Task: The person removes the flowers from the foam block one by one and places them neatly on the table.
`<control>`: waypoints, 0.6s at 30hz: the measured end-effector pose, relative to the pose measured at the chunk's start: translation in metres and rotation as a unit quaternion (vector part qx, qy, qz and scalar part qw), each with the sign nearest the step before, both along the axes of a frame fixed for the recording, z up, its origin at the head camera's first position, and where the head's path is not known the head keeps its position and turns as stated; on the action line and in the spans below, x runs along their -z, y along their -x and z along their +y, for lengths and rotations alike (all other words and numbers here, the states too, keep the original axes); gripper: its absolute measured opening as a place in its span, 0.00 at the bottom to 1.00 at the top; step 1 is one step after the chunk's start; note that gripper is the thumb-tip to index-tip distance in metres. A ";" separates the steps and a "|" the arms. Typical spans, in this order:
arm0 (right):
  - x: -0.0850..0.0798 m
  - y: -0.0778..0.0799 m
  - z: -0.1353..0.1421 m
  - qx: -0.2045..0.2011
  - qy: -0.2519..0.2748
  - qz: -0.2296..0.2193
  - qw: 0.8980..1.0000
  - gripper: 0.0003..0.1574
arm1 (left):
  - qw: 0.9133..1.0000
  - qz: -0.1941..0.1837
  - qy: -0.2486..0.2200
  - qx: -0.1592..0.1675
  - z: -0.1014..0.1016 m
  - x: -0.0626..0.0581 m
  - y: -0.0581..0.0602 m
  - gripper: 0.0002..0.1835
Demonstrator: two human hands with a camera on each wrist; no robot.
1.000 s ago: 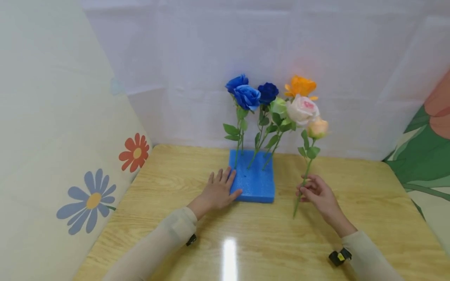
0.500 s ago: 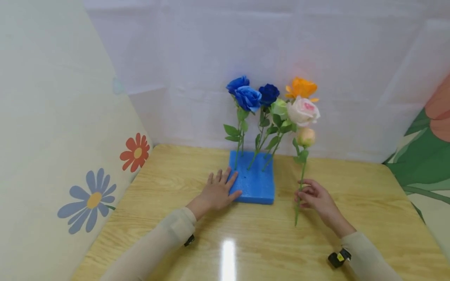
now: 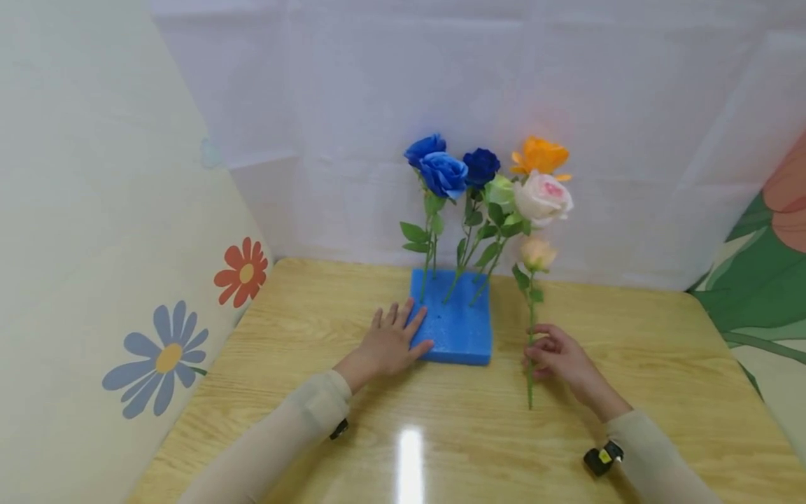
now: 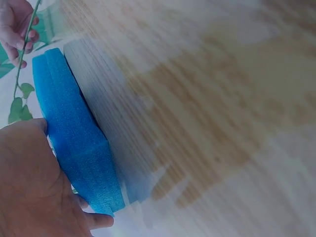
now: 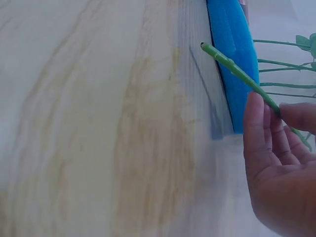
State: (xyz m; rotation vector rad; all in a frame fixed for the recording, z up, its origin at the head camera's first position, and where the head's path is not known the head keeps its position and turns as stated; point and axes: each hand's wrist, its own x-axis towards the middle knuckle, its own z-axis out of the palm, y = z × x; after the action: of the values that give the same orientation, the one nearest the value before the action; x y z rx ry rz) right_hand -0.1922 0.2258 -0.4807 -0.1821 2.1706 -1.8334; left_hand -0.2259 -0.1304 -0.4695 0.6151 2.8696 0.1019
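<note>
My right hand (image 3: 562, 358) pinches the green stem (image 5: 232, 65) of a peach rose (image 3: 538, 253) between thumb and fingers. The rose stands nearly upright to the right of a blue foam block (image 3: 456, 337), its bare stem end hanging below my fingers. In the right wrist view that cut end points toward the camera's upper middle, apart from the foam. My left hand (image 3: 388, 344) lies with spread fingers on the block's left edge; in the left wrist view, its palm (image 4: 32, 180) faces the foam's side. Small leaves sit on the stem below the peach bloom.
Several flowers stand in the block's rear part: blue roses (image 3: 443, 175), a dark blue rose (image 3: 481, 168), a pale green bloom (image 3: 499, 190), a pink-white rose (image 3: 543, 199) and an orange flower (image 3: 540, 155). A white cloth (image 3: 352, 105) hangs behind the wooden table (image 3: 302, 315).
My right hand has shifted slightly left, and the peach rose has swung left and lower, from leaning right to nearly upright. The left hand and the block stay in place.
</note>
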 end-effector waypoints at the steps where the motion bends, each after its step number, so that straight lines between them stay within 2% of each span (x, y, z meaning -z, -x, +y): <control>1: 0.001 0.000 -0.001 0.000 0.001 -0.003 1.000 0.32 | 1.000 0.000 0.000 0.001 0.000 0.000 0.000 0.43; 18: 0.010 -0.001 -0.008 -0.004 -0.028 -0.046 0.999 0.30 | 1.000 0.006 0.005 0.004 0.000 0.000 -0.001 0.43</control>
State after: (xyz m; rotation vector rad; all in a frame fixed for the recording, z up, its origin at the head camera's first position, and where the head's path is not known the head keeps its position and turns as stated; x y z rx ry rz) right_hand -0.1913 0.2176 -0.4905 -0.0915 2.1513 -1.7397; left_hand -0.2252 -0.1302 -0.4693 0.6266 2.8772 0.0827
